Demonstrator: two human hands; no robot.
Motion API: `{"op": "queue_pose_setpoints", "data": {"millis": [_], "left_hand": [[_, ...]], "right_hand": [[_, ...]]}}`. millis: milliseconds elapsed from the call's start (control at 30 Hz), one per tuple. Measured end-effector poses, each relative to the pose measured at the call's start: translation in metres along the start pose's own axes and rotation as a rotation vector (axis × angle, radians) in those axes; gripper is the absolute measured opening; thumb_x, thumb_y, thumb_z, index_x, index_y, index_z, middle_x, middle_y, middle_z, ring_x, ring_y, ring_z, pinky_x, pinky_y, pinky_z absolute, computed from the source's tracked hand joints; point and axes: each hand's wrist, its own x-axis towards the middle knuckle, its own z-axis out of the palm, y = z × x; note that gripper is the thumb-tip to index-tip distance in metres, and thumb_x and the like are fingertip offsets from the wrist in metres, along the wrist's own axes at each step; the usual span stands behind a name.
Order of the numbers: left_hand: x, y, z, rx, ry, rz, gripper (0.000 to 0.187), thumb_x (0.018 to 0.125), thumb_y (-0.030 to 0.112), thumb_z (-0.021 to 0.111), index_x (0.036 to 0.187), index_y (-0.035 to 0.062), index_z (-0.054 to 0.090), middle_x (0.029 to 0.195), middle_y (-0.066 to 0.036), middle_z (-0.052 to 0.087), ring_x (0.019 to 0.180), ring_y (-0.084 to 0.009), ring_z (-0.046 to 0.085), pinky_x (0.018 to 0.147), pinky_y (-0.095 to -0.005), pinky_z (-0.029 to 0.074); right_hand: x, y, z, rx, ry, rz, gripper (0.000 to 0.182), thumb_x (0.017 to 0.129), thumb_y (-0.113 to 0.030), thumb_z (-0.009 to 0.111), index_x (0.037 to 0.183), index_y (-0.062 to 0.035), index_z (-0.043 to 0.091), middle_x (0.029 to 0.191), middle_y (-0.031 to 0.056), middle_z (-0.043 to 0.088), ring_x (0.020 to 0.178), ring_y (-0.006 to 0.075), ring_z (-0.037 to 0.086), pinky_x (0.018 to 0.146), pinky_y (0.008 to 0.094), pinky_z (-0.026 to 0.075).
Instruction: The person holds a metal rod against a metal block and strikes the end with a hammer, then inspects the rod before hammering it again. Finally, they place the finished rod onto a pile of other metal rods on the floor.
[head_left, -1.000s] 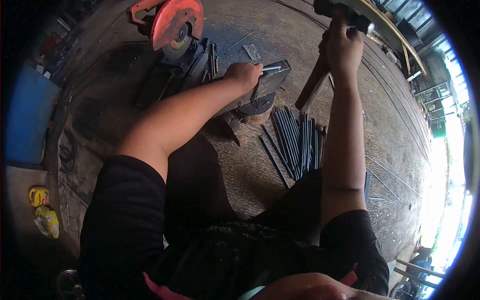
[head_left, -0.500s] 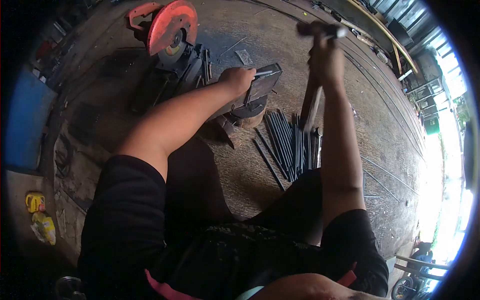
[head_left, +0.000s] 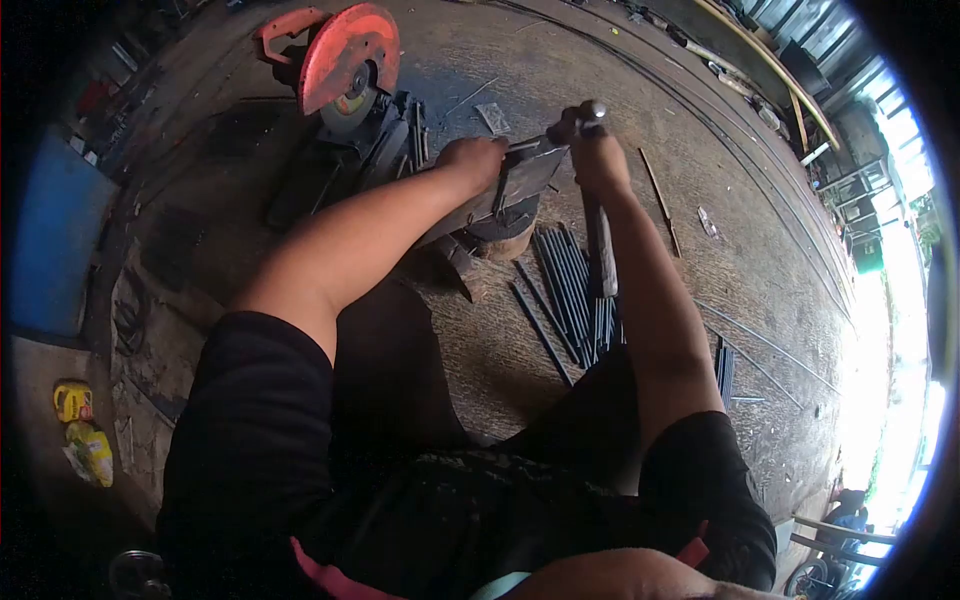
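Head view shows the striking step under way: the right hand (head_left: 598, 160) is clenched round a hammer (head_left: 592, 112) whose head sits at the far end of the metal block (head_left: 520, 180). On top of that block the left hand (head_left: 475, 160) pinches a short rod (head_left: 527, 145), its long axis lying flat and pointing away from that hand toward the hammer. I judge the next blow needs the rod held dead steady. Loose rods (head_left: 570, 290) lie just nearer than the block; beyond it, left, a cut-off saw (head_left: 350, 60).
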Motion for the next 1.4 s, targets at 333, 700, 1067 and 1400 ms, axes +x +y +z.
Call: {"op": "queue_pose_setpoints", "data": {"millis": [333, 700, 1067, 1400], "left_hand": [[0.000, 0.007, 0.002, -0.095, 0.033, 0.022, 0.017, 0.092, 0.021, 0.047, 0.097, 0.0061, 0.055, 0.082, -0.022, 0.064, 0.077, -0.0406, 0.064, 0.065, -0.0516, 0.049], [-0.002, 0.011, -0.009, -0.153, -0.123, -0.116, 0.027, 0.091, 0.020, 0.048, 0.104, 0.0024, 0.064, 0.098, -0.024, 0.065, 0.095, -0.0398, 0.063, 0.081, -0.0481, 0.051], [0.001, 0.009, -0.007, -0.237, -0.045, -0.054, 0.033, 0.096, 0.032, 0.043, 0.108, 0.0025, 0.053, 0.091, -0.027, 0.063, 0.087, -0.0449, 0.062, 0.076, -0.0534, 0.047], [0.013, 0.007, 0.005, -0.288, -0.125, -0.144, 0.036, 0.097, 0.028, 0.041, 0.098, -0.0006, 0.063, 0.094, -0.025, 0.065, 0.087, -0.0441, 0.062, 0.078, -0.0512, 0.048]], "right_hand": [[-0.011, -0.056, -0.034, 0.245, 0.561, -0.460, 0.038, 0.091, -0.038, 0.058, 0.094, -0.0007, 0.061, 0.067, 0.0069, 0.063, 0.060, 0.0201, 0.064, 0.052, 0.0334, 0.049], [-0.007, 0.004, 0.009, 0.175, -0.080, 0.126, 0.052, 0.086, -0.051, 0.058, 0.095, 0.0000, 0.063, 0.078, 0.0142, 0.064, 0.066, 0.0272, 0.064, 0.060, 0.0377, 0.051], [0.016, 0.017, -0.007, 0.548, -0.062, 0.185, 0.041, 0.087, -0.046, 0.063, 0.084, -0.0051, 0.057, 0.062, 0.0060, 0.054, 0.048, 0.0177, 0.053, 0.043, 0.0333, 0.044], [-0.010, -0.058, -0.051, 0.591, 0.410, -0.456, 0.032, 0.090, -0.029, 0.062, 0.101, 0.0006, 0.059, 0.077, 0.0122, 0.065, 0.071, 0.0244, 0.065, 0.066, 0.0375, 0.051]]}}
